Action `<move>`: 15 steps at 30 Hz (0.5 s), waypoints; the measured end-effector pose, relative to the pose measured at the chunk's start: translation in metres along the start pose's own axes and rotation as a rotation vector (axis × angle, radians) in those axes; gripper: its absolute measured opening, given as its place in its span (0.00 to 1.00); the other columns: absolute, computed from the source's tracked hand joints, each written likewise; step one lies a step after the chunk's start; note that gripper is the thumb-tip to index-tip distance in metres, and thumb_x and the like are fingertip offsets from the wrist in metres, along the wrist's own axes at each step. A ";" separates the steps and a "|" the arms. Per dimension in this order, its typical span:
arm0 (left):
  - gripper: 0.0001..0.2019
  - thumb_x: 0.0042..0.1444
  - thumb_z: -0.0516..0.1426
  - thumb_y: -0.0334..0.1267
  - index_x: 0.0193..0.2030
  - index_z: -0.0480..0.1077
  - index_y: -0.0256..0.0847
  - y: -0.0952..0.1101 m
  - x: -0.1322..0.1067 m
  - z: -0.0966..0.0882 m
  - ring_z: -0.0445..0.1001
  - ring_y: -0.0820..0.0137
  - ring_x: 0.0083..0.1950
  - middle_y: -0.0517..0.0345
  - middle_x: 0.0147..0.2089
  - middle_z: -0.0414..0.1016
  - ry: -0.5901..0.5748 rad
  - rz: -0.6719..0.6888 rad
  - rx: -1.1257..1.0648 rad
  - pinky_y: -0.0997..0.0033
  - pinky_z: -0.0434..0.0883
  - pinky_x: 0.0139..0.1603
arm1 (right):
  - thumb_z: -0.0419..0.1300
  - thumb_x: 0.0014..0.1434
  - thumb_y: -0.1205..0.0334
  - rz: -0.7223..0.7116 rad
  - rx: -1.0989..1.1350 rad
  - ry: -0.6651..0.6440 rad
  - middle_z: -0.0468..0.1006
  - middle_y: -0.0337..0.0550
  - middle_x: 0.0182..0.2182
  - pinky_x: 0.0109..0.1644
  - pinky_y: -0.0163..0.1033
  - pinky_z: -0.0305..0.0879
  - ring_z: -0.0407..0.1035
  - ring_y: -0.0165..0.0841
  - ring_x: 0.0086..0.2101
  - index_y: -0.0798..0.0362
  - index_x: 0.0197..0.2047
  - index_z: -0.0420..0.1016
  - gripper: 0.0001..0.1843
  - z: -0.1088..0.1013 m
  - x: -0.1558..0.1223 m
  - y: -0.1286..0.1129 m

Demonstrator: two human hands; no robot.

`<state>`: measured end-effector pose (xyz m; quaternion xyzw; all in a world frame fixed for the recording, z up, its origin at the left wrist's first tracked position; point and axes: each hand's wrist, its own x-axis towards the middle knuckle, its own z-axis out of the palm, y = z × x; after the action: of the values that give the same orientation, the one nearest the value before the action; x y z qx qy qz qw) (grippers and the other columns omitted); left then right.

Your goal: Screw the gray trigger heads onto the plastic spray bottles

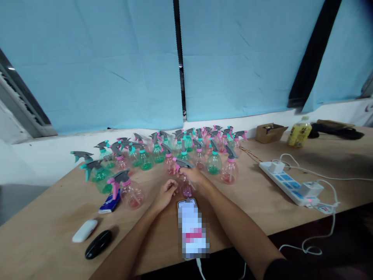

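My right hand [192,174] is closed around the grey and pink trigger head of a small pink spray bottle [186,188] standing on the wooden table [256,202]. My left hand [166,193] is curled against the left side of the same bottle. A phone [192,227] lies flat on the table between my forearms. Behind the hands stand several clear pink and green spray bottles [214,159] in a crowd.
A white power strip [288,182] with plugs and cables lies to the right. A yellow drink bottle [299,133] and a small cardboard box [269,132] stand at the back right. A white case [84,230], a black case [98,244] and a blue pack [110,202] lie at the left.
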<state>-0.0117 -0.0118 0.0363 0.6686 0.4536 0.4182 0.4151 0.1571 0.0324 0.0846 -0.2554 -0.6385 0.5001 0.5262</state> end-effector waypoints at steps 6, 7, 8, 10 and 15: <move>0.10 0.55 0.55 0.46 0.32 0.65 0.41 0.003 -0.001 0.000 0.68 0.72 0.28 0.63 0.26 0.70 0.017 0.001 -0.023 0.73 0.65 0.32 | 0.55 0.46 0.67 -0.037 -0.052 0.059 0.72 0.35 0.22 0.33 0.33 0.63 0.66 0.29 0.26 0.52 0.26 0.73 0.05 0.002 0.000 0.005; 0.11 0.55 0.55 0.46 0.31 0.65 0.41 0.005 -0.001 0.000 0.68 0.72 0.27 0.64 0.25 0.70 0.026 -0.004 -0.032 0.73 0.65 0.32 | 0.56 0.47 0.66 -0.035 -0.097 0.093 0.71 0.35 0.22 0.33 0.33 0.63 0.65 0.29 0.26 0.52 0.26 0.73 0.05 0.002 -0.001 0.006; 0.11 0.55 0.55 0.47 0.30 0.65 0.41 0.007 -0.002 0.000 0.68 0.73 0.26 0.64 0.25 0.70 0.036 -0.007 -0.040 0.73 0.65 0.31 | 0.57 0.48 0.64 -0.037 -0.138 0.127 0.70 0.34 0.22 0.33 0.33 0.62 0.64 0.28 0.26 0.52 0.27 0.74 0.05 0.003 -0.002 0.006; 0.11 0.55 0.56 0.46 0.30 0.67 0.41 0.012 -0.005 0.000 0.68 0.73 0.25 0.64 0.25 0.70 0.048 0.004 -0.045 0.74 0.65 0.30 | 0.57 0.51 0.62 -0.083 -0.188 0.176 0.71 0.34 0.24 0.34 0.34 0.62 0.64 0.29 0.27 0.52 0.34 0.75 0.07 0.004 -0.005 0.005; 0.13 0.57 0.57 0.49 0.34 0.72 0.40 0.021 -0.017 0.001 0.69 0.72 0.24 0.62 0.23 0.72 0.049 0.086 -0.048 0.73 0.67 0.28 | 0.57 0.59 0.59 -0.305 -0.305 0.218 0.74 0.39 0.37 0.46 0.38 0.63 0.66 0.32 0.35 0.50 0.58 0.65 0.23 0.009 -0.017 0.002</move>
<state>-0.0091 -0.0333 0.0525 0.6671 0.4243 0.4626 0.4013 0.1538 0.0158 0.0759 -0.2851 -0.6773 0.2818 0.6169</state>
